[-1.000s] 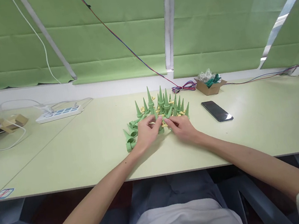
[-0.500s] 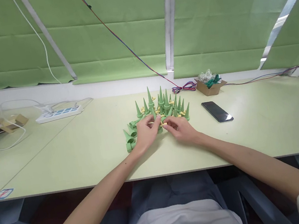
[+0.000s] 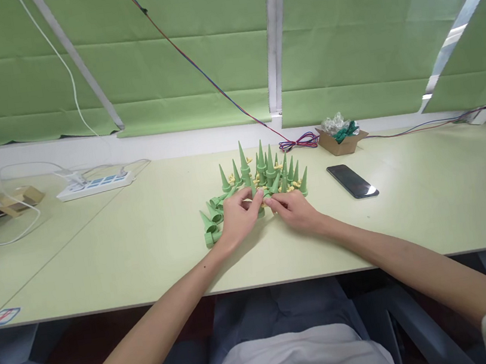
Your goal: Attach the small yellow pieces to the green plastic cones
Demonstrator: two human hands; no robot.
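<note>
Several green cone-shaped pieces [image 3: 243, 164] stand upright in a cluster on the table, with small yellow pieces [image 3: 280, 165] among them. My left hand [image 3: 239, 212] is closed round a green cone piece [image 3: 253, 188], whose tip shows above the fingers. Close against it, my right hand [image 3: 292, 208] pinches a small yellow piece, now mostly covered by the fingertips. The fingertips of both hands meet at the cone's front. To the left of my left hand, more green cones [image 3: 208, 222] lie on their sides.
A black phone [image 3: 352, 181] lies to the right. Behind it stands a small cardboard box [image 3: 340, 143] with clear plastic and green material inside, beside a bundled red-blue cable [image 3: 299, 141]. A white power strip [image 3: 96, 186] and a brown cardboard piece [image 3: 20, 200] are at the left.
My right fingertips have moved slightly left and closed in against the cone and my left thumb. The yellow piece, visible before, is now mostly hidden.
</note>
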